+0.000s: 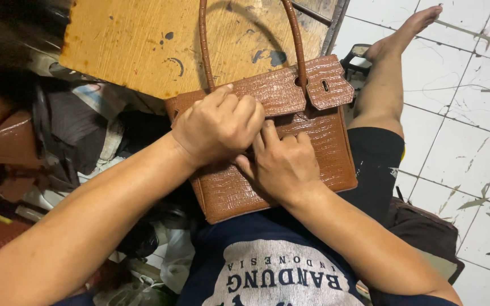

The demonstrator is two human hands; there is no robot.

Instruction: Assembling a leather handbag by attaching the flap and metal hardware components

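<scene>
A brown handbag (330,153) with a scaly embossed surface lies on my lap, its two handles (299,39) arching up over the wooden board. My left hand (219,126) is curled into a loose fist over the bag's front flap, fingers pressing the flap's edge. My right hand (282,164) lies flat just below it, fingers spread on the bag's front panel, touching the left hand. The flap's strap tab (330,84) with a small slot sticks out to the right. What lies between the fingers is hidden.
A worn wooden board (143,39) stands beyond the bag. Dark clutter, cloth and brown leather pieces (7,136) pile at the left. My bare leg (387,79) stretches over a white tiled floor (460,113). A dark bag (426,226) lies at my right.
</scene>
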